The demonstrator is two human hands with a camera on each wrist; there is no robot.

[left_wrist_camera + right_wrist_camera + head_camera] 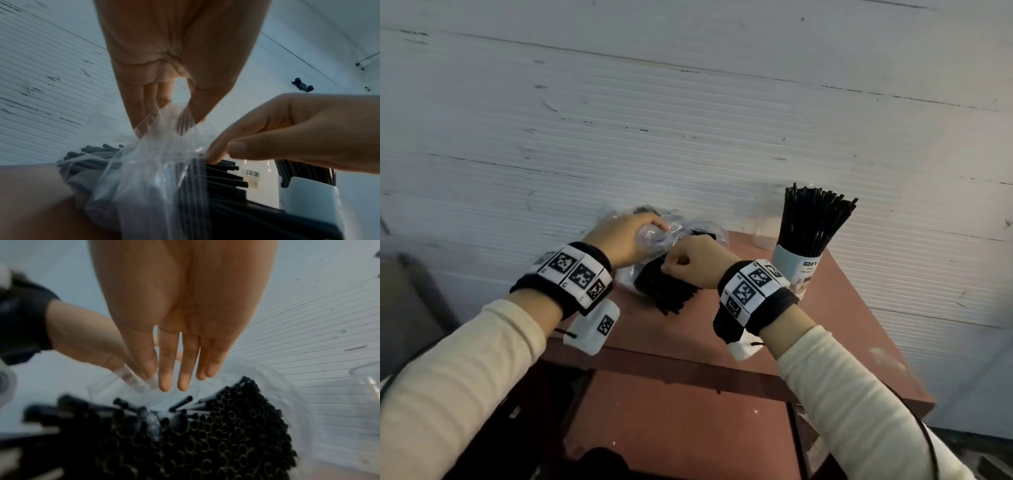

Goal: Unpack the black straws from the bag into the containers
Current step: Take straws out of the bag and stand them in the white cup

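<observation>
Head view: reddish-brown table top (842, 308) against a white ribbed wall (688, 120). L hand (625, 241) pinches the crinkled clear plastic bag (654, 236); R hand (697, 263) curled on the bundle of black straws (667, 287) beneath both hands. Right of R hand, a white labelled cup (791, 267) full of straws.

L wrist view: fingers (133, 105) and thumb pinch film; R hand pinches too.

R wrist view: R fingers (166, 369) look straight here, grip unclear; open straw ends below.

left hand (624, 240): fingers pinched, forearm angled inward | right hand (697, 262): curled into fist, wrist bent
</observation>
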